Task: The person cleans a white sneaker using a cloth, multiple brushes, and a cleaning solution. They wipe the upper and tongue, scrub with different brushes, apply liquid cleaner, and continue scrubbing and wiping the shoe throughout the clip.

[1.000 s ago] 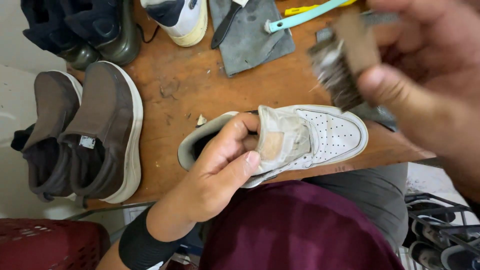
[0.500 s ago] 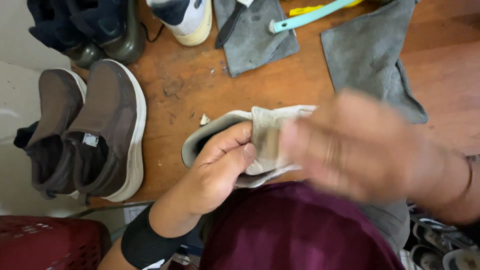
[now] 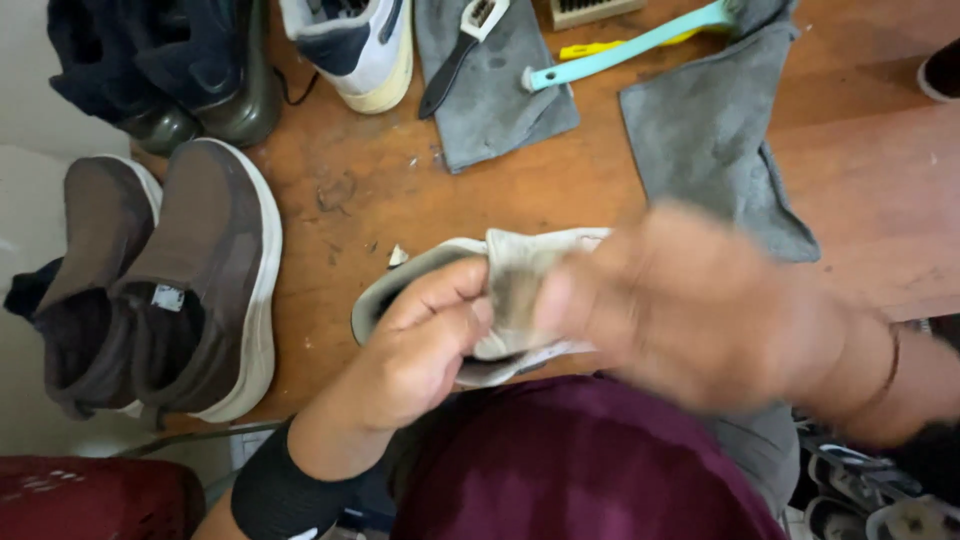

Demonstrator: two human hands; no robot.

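The left hand (image 3: 425, 340) grips the heel and tongue of a white sneaker (image 3: 500, 290) at the table (image 3: 560, 190) edge. The right hand (image 3: 700, 305) is a blur over the toe; its grip cannot be told. The sneaker's front is hidden.

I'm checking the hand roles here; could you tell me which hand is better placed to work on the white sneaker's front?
Probably the right hand: it is already over the front of the white sneaker, while the left hand grips its tongue, steadying it.
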